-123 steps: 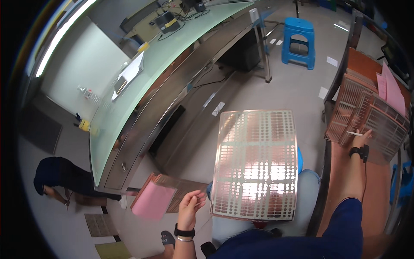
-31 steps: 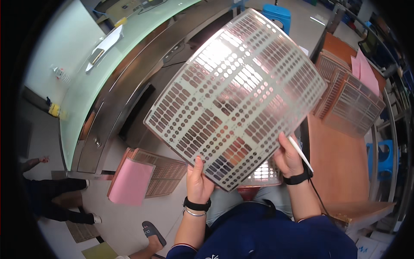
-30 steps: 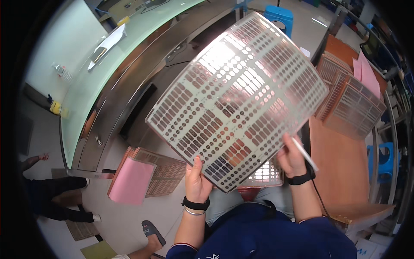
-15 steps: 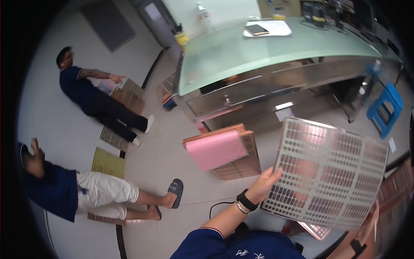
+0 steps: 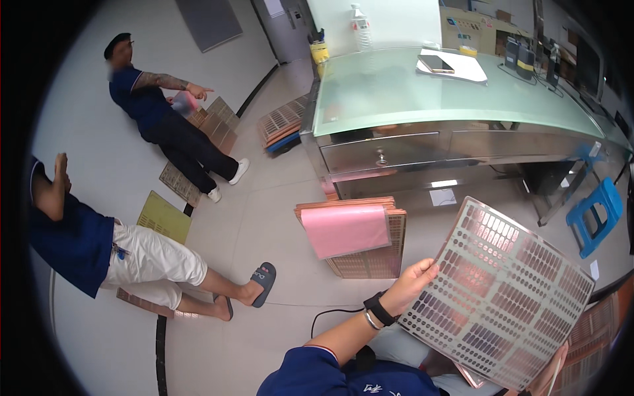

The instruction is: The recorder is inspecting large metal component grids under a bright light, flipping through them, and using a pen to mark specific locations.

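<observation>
The left hand (image 5: 415, 280) is clamped on the left edge of a slotted metallic panel (image 5: 503, 294), held tilted above the lap (image 5: 399, 346). The right hand (image 5: 551, 371) is at its lower right edge, mostly hidden; I cannot tell how it grips. A slipping left hold could drop the panel onto the second panel (image 5: 467, 376) beneath, scratching both. Farther out, a wide swing could topple the upright panel stack (image 5: 370, 264).

The person's left forearm (image 5: 349, 331) slants up rightward; the left hand (image 5: 411, 281) grips, thumb in front. The right hand (image 5: 548, 373), lower and farther right, is partly hidden.
</observation>
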Tool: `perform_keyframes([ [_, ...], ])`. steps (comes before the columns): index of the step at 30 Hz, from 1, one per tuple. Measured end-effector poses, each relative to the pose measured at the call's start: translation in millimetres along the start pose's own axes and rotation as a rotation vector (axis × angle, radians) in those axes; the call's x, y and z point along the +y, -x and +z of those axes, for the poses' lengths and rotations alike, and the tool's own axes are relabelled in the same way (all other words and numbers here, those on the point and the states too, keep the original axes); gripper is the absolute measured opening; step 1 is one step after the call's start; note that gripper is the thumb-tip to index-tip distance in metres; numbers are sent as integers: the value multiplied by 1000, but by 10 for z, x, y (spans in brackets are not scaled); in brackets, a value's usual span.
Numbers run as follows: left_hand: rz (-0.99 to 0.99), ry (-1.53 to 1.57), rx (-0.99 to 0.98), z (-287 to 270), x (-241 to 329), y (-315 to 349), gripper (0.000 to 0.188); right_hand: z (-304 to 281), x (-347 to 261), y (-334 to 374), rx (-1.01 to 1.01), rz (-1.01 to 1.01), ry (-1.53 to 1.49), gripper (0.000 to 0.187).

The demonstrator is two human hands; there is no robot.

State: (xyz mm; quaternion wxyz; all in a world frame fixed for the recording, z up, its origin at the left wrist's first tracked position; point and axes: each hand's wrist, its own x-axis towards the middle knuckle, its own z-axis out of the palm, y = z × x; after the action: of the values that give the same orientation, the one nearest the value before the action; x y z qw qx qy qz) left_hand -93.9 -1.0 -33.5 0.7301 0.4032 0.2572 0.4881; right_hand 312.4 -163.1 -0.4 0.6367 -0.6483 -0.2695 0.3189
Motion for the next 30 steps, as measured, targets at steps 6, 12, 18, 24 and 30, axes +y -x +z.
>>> perform_keyframes([
  [6, 147, -28, -42, 301, 308, -26, 24, 215, -330, -10, 34, -252, 242, 62],
  [12, 507, -604, -75, 364, 515, -49, 5, 565, -479, 9, 26, -303, 231, 59],
  [18, 781, -731, -294, 395, 360, -128, 19, 788, -413, 5, -27, -245, 126, 56],
  [24, 725, -650, -379, 455, 172, -135, 18, 960, -235, 14, -102, -138, -25, 53],
  [30, 346, -423, -8, 597, 149, 20, 44, 974, -41, 80, -136, -27, -195, 50],
])
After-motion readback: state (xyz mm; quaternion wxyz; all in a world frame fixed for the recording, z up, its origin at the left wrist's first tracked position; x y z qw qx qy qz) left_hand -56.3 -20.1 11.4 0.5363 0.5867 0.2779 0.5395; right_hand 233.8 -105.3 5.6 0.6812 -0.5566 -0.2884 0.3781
